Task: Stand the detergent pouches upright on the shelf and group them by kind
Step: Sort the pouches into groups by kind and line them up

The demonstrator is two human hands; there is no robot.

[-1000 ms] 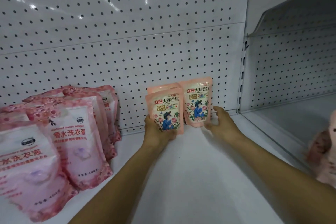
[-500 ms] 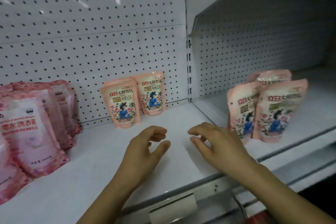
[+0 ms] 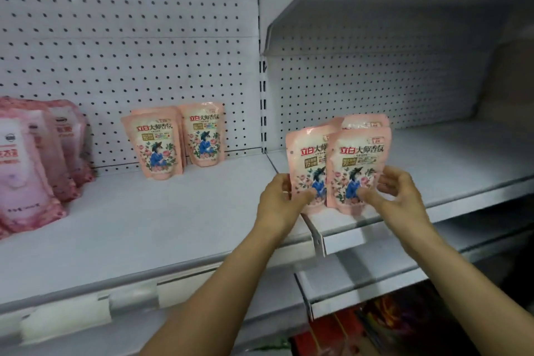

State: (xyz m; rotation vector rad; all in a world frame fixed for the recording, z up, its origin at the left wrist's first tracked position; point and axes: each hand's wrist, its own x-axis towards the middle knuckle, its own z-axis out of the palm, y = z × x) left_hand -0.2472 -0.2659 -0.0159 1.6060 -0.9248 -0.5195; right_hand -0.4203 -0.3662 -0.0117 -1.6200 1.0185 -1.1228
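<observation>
Left hand [image 3: 278,196] grips one peach pouch [image 3: 307,165], right hand [image 3: 396,196] grips another [image 3: 358,167], both upright at the right shelf's [image 3: 462,159] front left corner. More peach pouches [image 3: 173,141] stand against the left shelf's back edge.

White metal shelf [image 3: 150,228] backed by pegboard [image 3: 130,37], carrying large pink pouches [image 3: 26,182] at far left, peach floral pouches [image 3: 157,147] upright against the back, more peach pouches [image 3: 355,159] on the adjoining right shelf [image 3: 450,159].
</observation>
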